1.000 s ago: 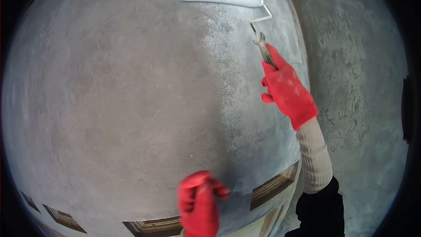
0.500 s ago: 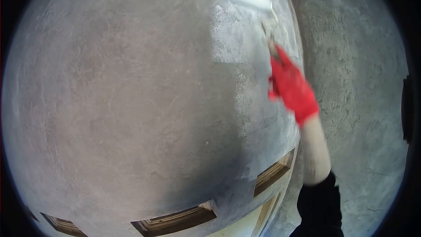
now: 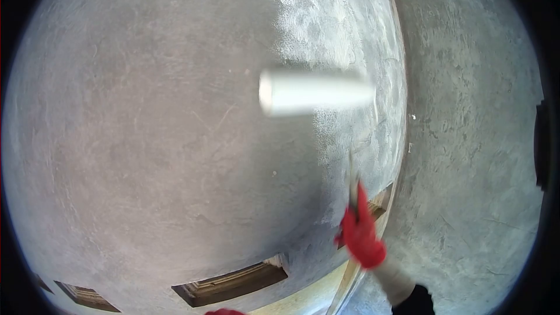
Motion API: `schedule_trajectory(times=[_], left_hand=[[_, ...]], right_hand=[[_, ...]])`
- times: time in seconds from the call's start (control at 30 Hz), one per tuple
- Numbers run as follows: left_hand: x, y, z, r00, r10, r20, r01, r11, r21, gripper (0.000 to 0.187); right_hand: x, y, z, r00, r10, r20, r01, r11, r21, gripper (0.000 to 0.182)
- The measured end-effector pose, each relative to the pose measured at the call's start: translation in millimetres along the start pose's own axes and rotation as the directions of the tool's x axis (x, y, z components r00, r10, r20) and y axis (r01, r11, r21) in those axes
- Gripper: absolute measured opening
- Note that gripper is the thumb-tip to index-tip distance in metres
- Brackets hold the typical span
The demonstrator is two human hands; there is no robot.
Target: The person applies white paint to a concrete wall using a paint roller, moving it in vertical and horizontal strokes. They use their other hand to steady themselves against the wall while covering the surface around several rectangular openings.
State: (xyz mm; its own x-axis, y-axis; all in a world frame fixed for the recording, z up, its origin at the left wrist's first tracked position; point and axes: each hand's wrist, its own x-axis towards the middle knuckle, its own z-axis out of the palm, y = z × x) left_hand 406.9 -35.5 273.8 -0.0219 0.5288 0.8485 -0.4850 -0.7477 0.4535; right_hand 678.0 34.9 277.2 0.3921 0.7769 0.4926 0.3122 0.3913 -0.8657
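Through the head camera I see the right hand, in a red glove, clamped on the handle of a paint roller.
From my remote view, the roller's white sleeve lies roughly level and motion-blurred just above the middle of the frame, its handle running down to the glove at lower right. Whitish coating shows at upper center-right on the gray plaster surface; a recessed opening sits at bottom center. Only a red sliver of the left hand enters at the bottom edge, so I cannot tell its finger state.
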Motion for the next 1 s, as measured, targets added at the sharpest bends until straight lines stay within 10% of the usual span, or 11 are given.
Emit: schedule_trajectory(times=[0.17,0.3,0.47,0.67,0.83,1.0], left_hand=[[-12.2,-81.3,14.4,0.798,-0.585,0.142,0.581,0.811,0.071,0.023],[25.7,-142.3,53.3,0.775,-0.571,0.273,0.507,0.818,0.272,0.036],[109.7,-147.7,125.2,0.818,-0.513,0.258,0.531,0.847,0.002,0.043],[83.2,-173.6,136.7,0.881,-0.425,0.206,0.459,0.873,-0.165,0.041],[17.5,-199.2,106.3,0.706,-0.664,0.246,0.589,0.743,0.317,0.039],[-7.5,-219.7,116.4,0.427,-0.891,0.152,0.895,0.441,0.071,0.032]], right_hand=[[-71.6,92.8,23.7,0.998,0.049,-0.036,-0.049,0.999,0.01,0.067],[-11.6,-5.8,-0.8,1.0,-0.005,-0.01,0.005,1.0,0.018,0.061],[86.4,-88.6,-13.9,0.88,-0.463,-0.109,0.441,0.88,-0.174,0.057],[58.7,-41.8,-24.7,0.805,-0.59,-0.056,0.577,0.802,-0.151,0.057],[-72.4,73.3,-5.9,0.995,-0.072,0.067,0.072,0.997,0.011,0.066],[-110.2,96.8,-7.0,0.938,0.284,0.199,-0.291,0.957,0.006,0.075]])
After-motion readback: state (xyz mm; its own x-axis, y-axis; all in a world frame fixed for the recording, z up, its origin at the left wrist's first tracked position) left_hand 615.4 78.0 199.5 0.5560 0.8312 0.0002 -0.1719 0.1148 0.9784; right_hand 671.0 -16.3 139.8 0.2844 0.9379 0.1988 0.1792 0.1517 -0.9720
